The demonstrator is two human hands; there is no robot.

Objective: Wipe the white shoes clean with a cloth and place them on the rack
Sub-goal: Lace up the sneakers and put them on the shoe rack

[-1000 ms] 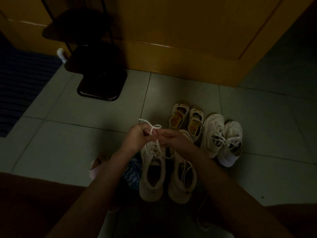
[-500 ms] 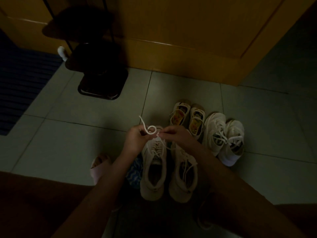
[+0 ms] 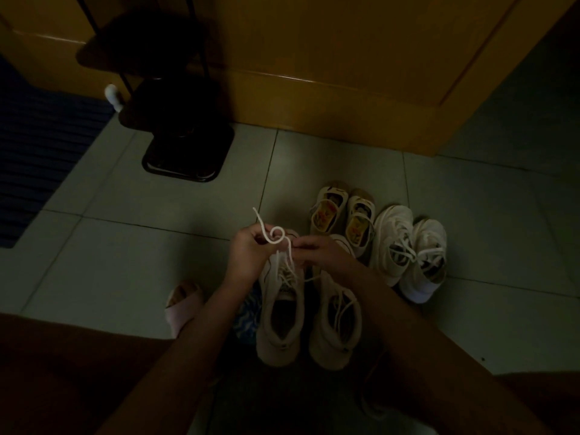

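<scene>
In the head view, the white shoe [image 3: 280, 312] stands on the tiled floor [image 3: 125, 262] with its toe pointing away from the person, directly beneath both hands. Its lace [image 3: 277, 240] rises from the eyelets into a small loop held between the two hands, and one free end sticks up and to the left. The partner shoe [image 3: 335, 331] stands just beside it on the right, with loose laces lying across its opening.

Both forearms come in from the bottom edge and meet above the toe of the white shoe. The left hand [image 3: 249, 254] has its fingers [image 3: 260, 238] curled in, pinching the lace at the left of the loop. The right hand [image 3: 323, 254] faces it, and its fingers [image 3: 303, 245] are bent and pinch the lace at the right of the loop. The two hands are nearly touching.

A blue patterned cloth [image 3: 249, 320] lies on the floor left of the white shoe, partly hidden under the left forearm. The dark rack [image 3: 188, 152] stands far up on the left against the wooden door [image 3: 345, 64], well apart from the hands; its shelves are too dark to make out.

Beyond the hands stand a small pair with yellow insoles [image 3: 326, 211] and, to their right, another white pair [image 3: 408, 249]. A pink slipper [image 3: 183, 304] shows at lower left.
</scene>
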